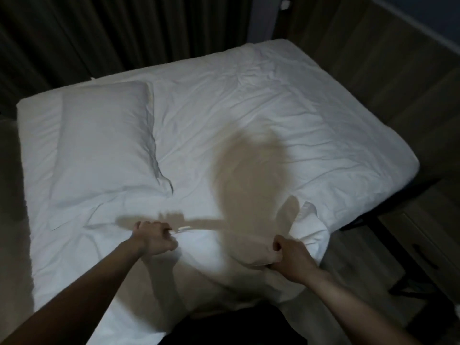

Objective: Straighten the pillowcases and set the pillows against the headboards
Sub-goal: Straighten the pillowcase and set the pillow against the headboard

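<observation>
Both hands hold the near pillow [224, 252] by its upper edge: the left hand [155, 239] is curled tight on the left end of that edge, the right hand [290, 255] bunches the right end in a closed grip. The pillow hangs or leans toward the person at the near edge of the bed [273, 115], its long axis running left to right between the two fists. A second pillow [104, 143] lies flat, well apart to the far left. Which side of the bed is the headboard I cannot tell, so the direction of the carry stays open. Neither hand is clearly nearer; the grip is even, which suits a shake to settle the case.
</observation>
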